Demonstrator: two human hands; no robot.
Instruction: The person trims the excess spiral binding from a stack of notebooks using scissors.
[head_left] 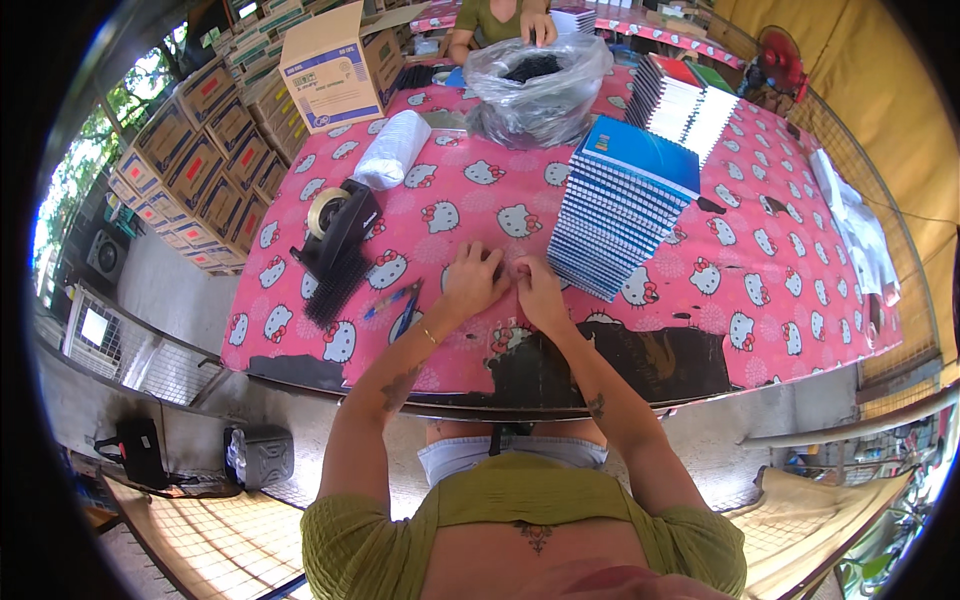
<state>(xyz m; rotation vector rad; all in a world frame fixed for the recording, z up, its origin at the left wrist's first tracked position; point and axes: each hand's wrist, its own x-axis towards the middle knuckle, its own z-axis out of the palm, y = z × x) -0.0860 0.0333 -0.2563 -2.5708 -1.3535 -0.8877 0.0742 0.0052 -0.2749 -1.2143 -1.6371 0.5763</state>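
Note:
My left hand (474, 278) rests on the pink cat-print tablecloth (440, 218), fingers apart and bent a little, with nothing visible in it. Close beside it, my right hand (540, 292) has its fingers curled together, and whatever they may hold is hidden. Just right of that hand stands a tall, slightly leaning stack of blue spiral notebooks (625, 205). To the left of my left hand lie a blue-handled tool (392, 300) and a dark slim tool (408, 312). Beyond these are black binding coils (340, 287) and a black tape dispenser (340, 228).
A white plastic roll (393, 150), an open cardboard box (340, 68) and a clear bag of black pieces (540, 90) stand farther back. A co-worker's hand (538, 24) touches the bag. More spiral notebooks (685, 108) are at the back right; stacked cartons (205, 160) rise at left.

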